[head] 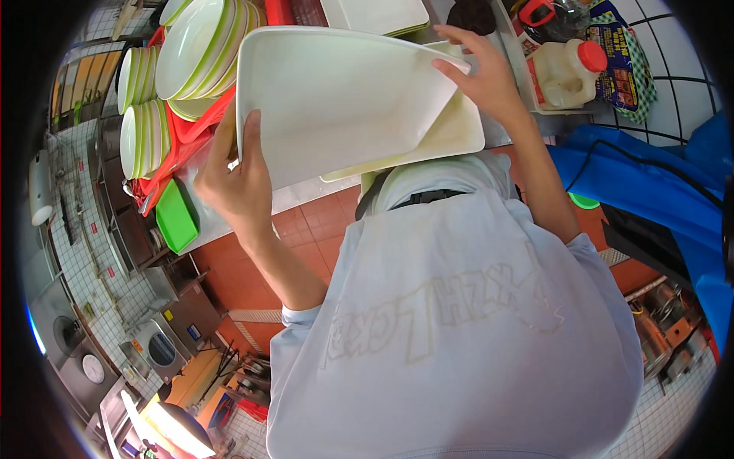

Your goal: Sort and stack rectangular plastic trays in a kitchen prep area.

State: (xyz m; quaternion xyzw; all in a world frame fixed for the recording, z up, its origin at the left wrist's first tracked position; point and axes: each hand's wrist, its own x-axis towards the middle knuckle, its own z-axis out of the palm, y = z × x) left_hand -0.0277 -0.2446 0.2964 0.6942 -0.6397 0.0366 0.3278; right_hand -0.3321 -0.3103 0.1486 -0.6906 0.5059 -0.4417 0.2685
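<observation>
My left hand (238, 166) grips the left edge of a large white rectangular tray (338, 97), thumb on its inner face and fingers behind. The tray is tilted up in front of me. At its far right corner is my right hand (479, 74), thumb on the rim and fingers spread, one part of the grip hidden. Another shallow white tray (459, 129) shows beneath and behind the tilted one, near my waist. Beyond them lies a small stack of white trays with green undersides (378, 14).
Stacked white-and-green bowls (189, 51) stand in red baskets (195, 129) at the left. A green tray (175, 218) lies at the metal counter's edge. At the right, a bin holds a red-capped plastic jug (565, 74); blue plastic sheeting (642, 183) hangs nearby.
</observation>
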